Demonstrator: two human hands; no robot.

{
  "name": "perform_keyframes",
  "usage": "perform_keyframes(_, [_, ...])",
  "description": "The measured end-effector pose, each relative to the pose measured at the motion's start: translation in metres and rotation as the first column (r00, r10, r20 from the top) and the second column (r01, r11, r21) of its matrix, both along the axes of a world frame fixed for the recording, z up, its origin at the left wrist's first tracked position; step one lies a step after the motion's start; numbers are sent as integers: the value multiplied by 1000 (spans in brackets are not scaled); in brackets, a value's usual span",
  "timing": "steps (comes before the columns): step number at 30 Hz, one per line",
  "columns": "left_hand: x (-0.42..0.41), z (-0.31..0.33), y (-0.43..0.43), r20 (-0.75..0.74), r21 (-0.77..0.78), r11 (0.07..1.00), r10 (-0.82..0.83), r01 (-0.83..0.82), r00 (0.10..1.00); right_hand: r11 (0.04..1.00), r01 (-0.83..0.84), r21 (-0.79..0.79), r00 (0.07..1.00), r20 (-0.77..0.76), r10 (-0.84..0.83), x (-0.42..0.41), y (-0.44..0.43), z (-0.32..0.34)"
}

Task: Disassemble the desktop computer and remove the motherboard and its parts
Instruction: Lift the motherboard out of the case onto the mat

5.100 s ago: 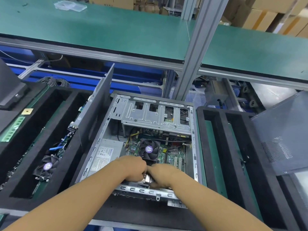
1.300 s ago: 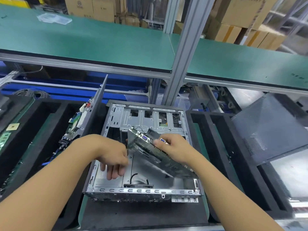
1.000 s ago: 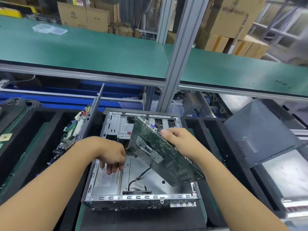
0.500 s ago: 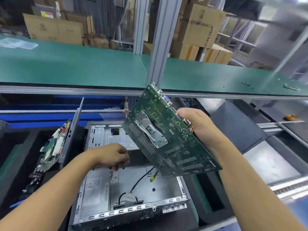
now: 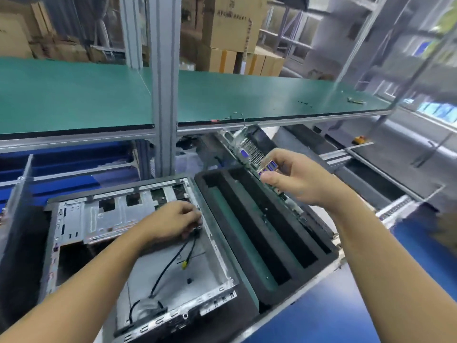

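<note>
Case point(image 5: 218, 246): open metal shell lying flat in front of the person, its floor bare; the near left corner is dark and hard to read.
Motherboard point(image 5: 247, 147): out of the case, held in the air to the right of it and seen nearly edge-on. Only the port edge and a thin strip lower down show; the hand and blur hide the rest.
Right hand point(image 5: 298, 180): right of the case, fingers and thumb clamped on the motherboard's port edge by the blue sockets.
Left hand point(image 5: 173, 221): inside the case against its right wall, fingers curled downward. The fingertips meet the top of a cable point(image 5: 168, 266); whether they pinch it I cannot tell.
Cable: black, trailing over the case floor to the near rim, with a small yellow plug point(image 5: 184, 264) partway along.
Foam tray point(image 5: 222, 171): black, with long slots, touching the case's right side; the motherboard hangs over its far edge.
Shelf point(image 5: 74, 95): green, beyond the case, with blurred cardboard boxes point(image 5: 227, 26) behind it.
</note>
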State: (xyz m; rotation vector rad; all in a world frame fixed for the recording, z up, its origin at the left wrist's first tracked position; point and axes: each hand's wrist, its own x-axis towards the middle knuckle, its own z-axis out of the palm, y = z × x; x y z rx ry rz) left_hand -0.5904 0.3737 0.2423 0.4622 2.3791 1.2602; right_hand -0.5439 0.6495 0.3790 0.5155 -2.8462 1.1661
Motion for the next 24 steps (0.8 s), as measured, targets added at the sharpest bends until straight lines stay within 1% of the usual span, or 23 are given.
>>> perform_keyframes(2, [-9, -1, 26, -48, -1, 1000, 17, -17, 999, 973, 22, 231, 996, -91, -1, -6, 21, -15])
perform_keyframes(4, [-19, -3, 57, -75, 15, 998, 60, -59, 995, 937, 21, 350, 993, -116, 22, -12, 42, -29])
perform_keyframes(5, [-24, -3, 74, -57, 44, 995, 95, -93, 994, 923, 8, 385, 992, -116, 40, -15, 52, -37])
perform_keyframes(8, [-42, -15, 120, 126, 145, 959, 226, -244, 966, 889, -33, 456, 993, -84, 80, -25, 84, -68])
perform_keyframes(11, [-56, -41, 155, 229, 102, 925, 337, -366, 913, 851, -69, 520, 994, -33, 100, -37, 114, -102])
perform_keyframes(12, [-59, -50, 164, 286, 127, 887, 396, -444, 873, 831, -79, 550, 994, -15, 105, -41, 123, -114])
perform_keyframes(13, [-61, -57, 173, 356, 166, 823, 463, -542, 812, 806, -92, 584, 993, -8, 119, -44, 131, -126])
perform_keyframes(14, [-64, -65, 180, 394, 181, 755, 531, -630, 750, 778, -108, 620, 990, -6, 143, -48, 139, -139])
perform_keyframes(15, [-68, -74, 185, 378, 163, 710, 596, -685, 708, 750, -125, 649, 985, -10, 172, -50, 145, -151])
perform_keyframes(16, [-71, -80, 190, 335, 119, 684, 655, -720, 677, 727, -143, 671, 979, -10, 202, -53, 150, -162])
perform_keyframes(17, [-72, -83, 193, 298, 90, 667, 690, -739, 659, 709, -167, 685, 974, 1, 229, -55, 154, -174])
perform_keyframes(19, [-71, -90, 199, 280, 62, 639, 726, -767, 628, 678, -223, 700, 962, 46, 269, -58, 159, -197])
perform_keyframes(22, [-67, -103, 205, 338, 2, 639, 723, -769, 602, 625, -308, 717, 936, 108, 336, -58, 160, -232])
perform_keyframes(24, [-65, -112, 206, 327, -40, 666, 713, -745, 620, 592, -349, 726, 921, 148, 361, -55, 156, -255])
